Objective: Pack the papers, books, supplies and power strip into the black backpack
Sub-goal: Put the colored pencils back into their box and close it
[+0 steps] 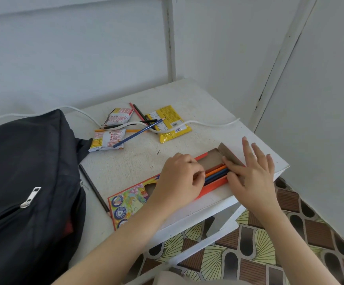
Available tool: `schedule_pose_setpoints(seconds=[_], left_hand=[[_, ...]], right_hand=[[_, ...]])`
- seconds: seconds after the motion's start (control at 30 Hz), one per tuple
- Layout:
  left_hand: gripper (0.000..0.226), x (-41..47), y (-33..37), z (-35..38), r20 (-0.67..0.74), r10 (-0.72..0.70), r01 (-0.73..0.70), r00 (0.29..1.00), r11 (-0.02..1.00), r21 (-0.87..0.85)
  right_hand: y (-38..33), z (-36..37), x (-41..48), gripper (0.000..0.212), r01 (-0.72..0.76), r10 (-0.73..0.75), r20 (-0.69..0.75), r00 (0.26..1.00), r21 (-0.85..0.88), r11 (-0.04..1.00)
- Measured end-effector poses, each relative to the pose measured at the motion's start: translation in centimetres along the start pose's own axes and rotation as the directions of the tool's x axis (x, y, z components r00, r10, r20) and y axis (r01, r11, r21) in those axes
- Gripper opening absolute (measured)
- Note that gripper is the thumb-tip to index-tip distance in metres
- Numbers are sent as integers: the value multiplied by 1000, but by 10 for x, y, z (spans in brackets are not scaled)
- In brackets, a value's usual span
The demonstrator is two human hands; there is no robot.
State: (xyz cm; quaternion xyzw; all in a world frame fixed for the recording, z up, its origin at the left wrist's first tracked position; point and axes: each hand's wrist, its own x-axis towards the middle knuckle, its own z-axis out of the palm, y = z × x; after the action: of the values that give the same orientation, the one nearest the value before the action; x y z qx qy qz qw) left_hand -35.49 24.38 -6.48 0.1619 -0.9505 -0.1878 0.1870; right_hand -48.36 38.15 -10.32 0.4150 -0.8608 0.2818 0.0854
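A colourful pencil box (130, 199) lies at the front edge of a white table (130, 161), its right end open. The left hand (179, 177) pinches the coloured pencils (216, 171) with curled fingers (197, 175), apparently feeding them in. The right hand (253, 177), fingers straight and spread, presses the flap (227, 154) aside, likely to steady the box. The black backpack (27, 171) sits just left. Loose pencils (138, 133) and a white cable (208, 123) lie behind.

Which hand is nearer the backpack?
Left. The left hand sits mid pencil box, just right of the backpack; the right hand is farther right, at the box's open end.
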Motion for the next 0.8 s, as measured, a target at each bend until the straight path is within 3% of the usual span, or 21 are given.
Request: schedule_pose_setpoints(seconds=[0.13,0.3,0.43,0.57,0.7,0.8], left_hand=[[20,9,-16,-38,61,-75,74,995,997,12],[29,1,-54,-92,320,-225,180,920,970,166],[33,-12,-73,-117,496,-327,96,804,895,435],[30,-21,-88,-126,610,-403,38,683,852,521],[24,-27,-96,-127,659,-438,-78,611,795,601],[23,-31,-102,-123,678,-423,-120,601,791,600]], right_hand=[[-19,-5,9,45,51,-50,-16,999,38,998],[-55,4,43,29,152,-150,-29,988,85,985],[-79,22,81,28,257,-258,70,964,31,966],[-99,44,116,38,337,-322,190,927,-50,940],[-107,67,136,50,448,-407,242,881,-148,882],[-109,76,145,47,456,-410,280,868,-123,882]])
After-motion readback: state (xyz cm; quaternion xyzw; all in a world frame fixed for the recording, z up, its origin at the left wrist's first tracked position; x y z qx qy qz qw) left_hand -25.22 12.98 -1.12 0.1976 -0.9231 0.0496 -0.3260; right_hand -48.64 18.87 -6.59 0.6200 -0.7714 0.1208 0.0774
